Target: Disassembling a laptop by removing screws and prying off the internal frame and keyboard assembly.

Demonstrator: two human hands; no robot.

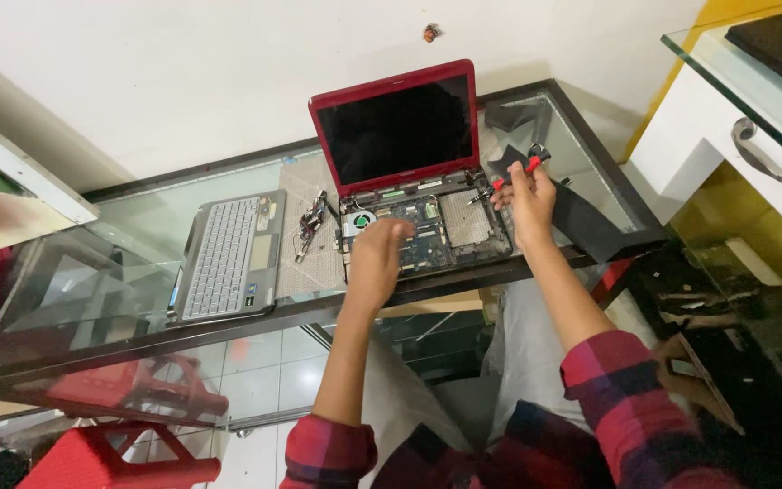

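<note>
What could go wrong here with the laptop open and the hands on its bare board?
1. The left hand rests on the exposed board of the red laptop; pressure might harm parts.
2. The right hand holds a red-handled screwdriver over the board; a slip could scratch it.
3. The laptop sits near the edge of the glass table; a push might tip it off.

Bright even light, wide-angle warp, soft edges

The person wears a red-and-dark-navy plaid flannel shirt (590, 426), sleeves rolled above the elbows, at the bottom of the frame, over light grey trousers (527, 353); both forearms are bare.
</note>
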